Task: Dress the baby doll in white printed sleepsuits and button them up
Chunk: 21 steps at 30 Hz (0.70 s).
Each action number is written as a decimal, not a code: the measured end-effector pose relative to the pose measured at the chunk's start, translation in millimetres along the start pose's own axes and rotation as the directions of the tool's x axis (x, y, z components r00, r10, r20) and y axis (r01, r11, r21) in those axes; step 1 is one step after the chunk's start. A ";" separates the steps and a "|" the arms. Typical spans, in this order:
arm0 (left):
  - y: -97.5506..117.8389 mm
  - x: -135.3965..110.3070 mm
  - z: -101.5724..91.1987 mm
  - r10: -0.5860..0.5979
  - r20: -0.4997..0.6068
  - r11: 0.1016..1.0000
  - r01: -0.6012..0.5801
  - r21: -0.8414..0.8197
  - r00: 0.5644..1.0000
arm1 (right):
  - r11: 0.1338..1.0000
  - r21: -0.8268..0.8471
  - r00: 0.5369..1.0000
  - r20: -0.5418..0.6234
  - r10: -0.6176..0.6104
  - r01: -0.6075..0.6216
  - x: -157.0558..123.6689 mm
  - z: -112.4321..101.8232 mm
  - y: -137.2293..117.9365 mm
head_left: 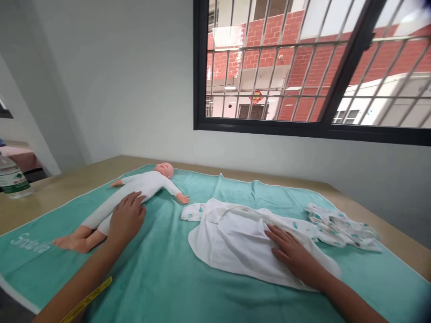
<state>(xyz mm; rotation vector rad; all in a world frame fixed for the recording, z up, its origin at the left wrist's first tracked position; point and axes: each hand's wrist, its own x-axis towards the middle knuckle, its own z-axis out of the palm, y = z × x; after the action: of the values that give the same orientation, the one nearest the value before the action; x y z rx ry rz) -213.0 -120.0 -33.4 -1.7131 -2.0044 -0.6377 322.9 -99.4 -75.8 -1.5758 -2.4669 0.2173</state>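
On the left, a baby doll [141, 183] in a white bodysuit lies on its back, head toward the wall and bare feet toward me. My left hand [127, 215] rests at the doll's hip and upper leg, fingers stretched out, gripping nothing. To the right, a white baby garment [232, 237] is spread out with its plain side up and patterned sleeves at either end. My right hand [294, 255] lies flat on this garment, fingers extended. Beyond it sits a crumpled patterned baby garment [340, 224].
A green towel [161, 269] with white lettering covers much of the wooden table [97, 172]. At the far left stands a plastic water bottle [14, 177]. The wall and a barred window [269, 67] rise behind the table.
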 end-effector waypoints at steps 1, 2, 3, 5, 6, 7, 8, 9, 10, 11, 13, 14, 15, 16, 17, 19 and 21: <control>-13.3 -2.8 1.3 -0.038 0.007 0.997 0.037 0.063 0.999 | 0.999 0.000 0.999 -0.036 0.035 -0.035 2.3 -1.1 -3.7; -24.0 -6.6 3.4 -0.063 0.007 0.992 0.062 0.113 0.998 | 0.998 0.008 0.994 -0.087 0.070 -0.069 6.7 -3.8 -10.9; -32.5 -10.8 5.8 -0.072 0.004 0.986 0.070 0.149 0.997 | 0.995 0.028 0.985 -0.144 0.098 -0.095 14.1 -8.2 -22.3; -46.2 -17.9 10.1 -0.056 0.012 0.982 0.053 0.182 0.998 | 0.989 0.125 0.967 -0.228 0.111 -0.084 40.6 -19.9 -57.6; -53.2 -19.9 11.2 -0.058 0.027 0.981 0.052 0.187 0.998 | 0.977 0.203 0.966 -0.236 0.107 -0.059 60.7 -25.6 -80.3; -61.4 -20.6 11.5 -0.076 0.054 0.980 0.065 0.186 0.996 | 0.952 0.306 0.972 -0.212 0.098 -0.029 85.5 -29.7 -104.9; -71.0 -20.2 11.0 -0.101 0.103 0.981 0.082 0.176 0.990 | 0.903 0.430 0.982 -0.164 0.092 -0.013 114.4 -31.3 -130.2; -82.1 -18.9 9.7 -0.130 0.168 0.983 0.105 0.153 0.977 | 0.830 0.557 0.993 -0.081 0.088 -0.028 146.7 -30.0 -154.8; -94.5 -16.9 7.8 -0.162 0.239 0.983 0.137 0.120 0.957 | 0.735 0.676 0.998 0.020 0.051 -0.051 181.2 -25.4 -178.2; -107.3 -14.6 5.3 -0.190 0.315 0.982 0.174 0.079 0.930 | 0.624 0.778 0.995 0.101 -0.005 -0.076 216.7 -17.8 -199.7; -131.3 -10.1 -1.0 -0.214 0.481 0.970 0.244 0.001 0.850 | 0.465 0.873 0.975 0.204 -0.083 -0.143 285.2 3.8 -237.0; -140.7 -8.2 -4.9 -0.211 0.554 0.963 0.269 -0.026 0.805 | 0.436 0.887 0.970 0.217 -0.105 -0.151 315.8 16.1 -253.0; -147.5 -6.8 -9.0 -0.201 0.611 0.958 0.284 -0.041 0.765 | 0.419 0.894 0.963 0.234 -0.135 -0.158 342.7 28.3 -267.5; -151.4 -5.7 -13.1 -0.189 0.654 0.956 0.289 -0.047 0.732 | 0.408 0.898 0.954 0.248 -0.167 -0.162 365.1 39.5 -280.4; -152.4 -4.9 -16.9 -0.181 0.680 0.957 0.287 -0.045 0.710 | 0.409 0.899 0.945 0.257 -0.202 -0.157 383.0 49.3 -291.5; -147.5 -3.4 -22.4 -0.181 0.694 0.962 0.271 -0.022 0.697 | 0.419 0.899 0.934 0.249 -0.255 -0.126 406.4 63.1 -308.0; -138.2 -1.8 -24.1 -0.198 0.683 0.963 0.271 0.001 0.703 | 0.436 0.899 0.956 0.163 -0.246 -0.041 417.5 69.0 -316.4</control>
<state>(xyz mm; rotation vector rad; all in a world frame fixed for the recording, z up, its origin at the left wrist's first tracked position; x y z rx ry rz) -348.8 -154.1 -24.6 -1.9542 -2.7710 -0.1723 -142.6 146.3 -29.8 -0.8978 -1.9161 1.5421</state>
